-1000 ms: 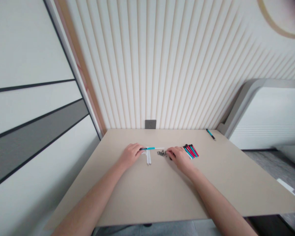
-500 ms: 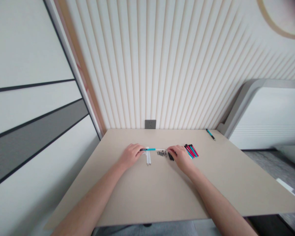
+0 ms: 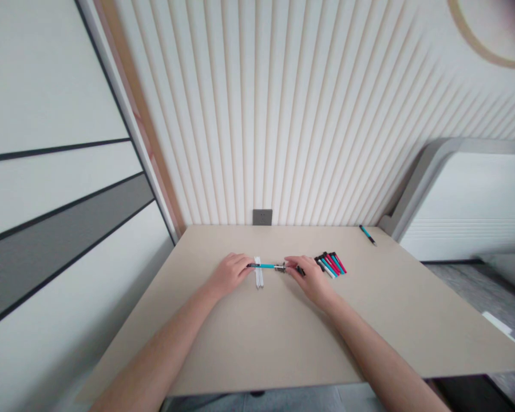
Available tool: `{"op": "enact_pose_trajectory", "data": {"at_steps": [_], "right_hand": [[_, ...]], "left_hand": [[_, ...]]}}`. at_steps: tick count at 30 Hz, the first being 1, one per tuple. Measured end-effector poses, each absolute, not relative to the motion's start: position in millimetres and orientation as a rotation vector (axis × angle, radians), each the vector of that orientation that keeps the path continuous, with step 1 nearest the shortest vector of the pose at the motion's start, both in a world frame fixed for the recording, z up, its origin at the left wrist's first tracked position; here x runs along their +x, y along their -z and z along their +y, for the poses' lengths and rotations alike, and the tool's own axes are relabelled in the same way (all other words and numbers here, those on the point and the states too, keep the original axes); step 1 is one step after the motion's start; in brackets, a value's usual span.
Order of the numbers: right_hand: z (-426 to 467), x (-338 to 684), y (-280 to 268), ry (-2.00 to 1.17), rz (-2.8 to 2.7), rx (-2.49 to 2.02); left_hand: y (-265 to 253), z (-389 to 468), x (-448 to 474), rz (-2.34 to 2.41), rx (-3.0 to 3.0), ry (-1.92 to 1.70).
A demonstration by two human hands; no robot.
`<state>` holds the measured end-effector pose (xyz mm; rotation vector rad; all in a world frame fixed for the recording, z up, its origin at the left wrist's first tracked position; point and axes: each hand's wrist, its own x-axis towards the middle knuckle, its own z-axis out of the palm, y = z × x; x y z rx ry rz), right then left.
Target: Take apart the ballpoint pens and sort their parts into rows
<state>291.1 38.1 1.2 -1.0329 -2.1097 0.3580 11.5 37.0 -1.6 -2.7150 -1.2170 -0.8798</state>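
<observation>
My left hand [image 3: 230, 273] pinches the black end of a pen barrel [image 3: 266, 265] with a blue middle, held level above the table. From the barrel's right end a short bit of thin white refill [image 3: 278, 266] sticks out toward my right hand [image 3: 308, 276]. The thumb and fingers of that hand are bent close together at the refill's tip; what they hold is too small to make out. Small metal springs [image 3: 280, 270] lie just below the pen. Black pen parts [image 3: 300, 270] show by my right fingers, partly hidden. White refills [image 3: 258, 277] lie beside my left hand.
Several red, blue and white pen barrels [image 3: 335, 264] lie in a row right of my right hand. A blue and black pen [image 3: 368, 235] rests at the table's far right corner. Behind the table [image 3: 261, 337] stands a ribbed wall with a socket [image 3: 262, 217].
Less of the white refill shows outside the blue barrel now. The pen has dropped slightly toward me, and my right hand has shifted left, uncovering more of the barrels.
</observation>
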Motion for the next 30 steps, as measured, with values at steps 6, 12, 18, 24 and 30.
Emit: {"op": "enact_pose_trajectory", "data": {"at_steps": [6, 12, 18, 24, 30], "right_hand": [[46, 301, -1, -0.262, -2.009, -1.172], [55, 313, 12, -0.101, -2.177, -1.396], [53, 311, 16, -0.127, -2.267, -1.464], [53, 308, 14, -0.144, -2.223, -1.494], [52, 302, 11, -0.104, -2.189, -1.536]], "left_hand": [[1, 38, 11, -1.281, -2.669, 0.922], [0, 38, 10, -1.318, -2.625, 0.960], [1, 38, 10, -1.317, -2.628, 0.945], [1, 39, 10, -1.309, -2.638, 0.948], [3, 40, 9, -1.314, -2.647, 0.931]]}}
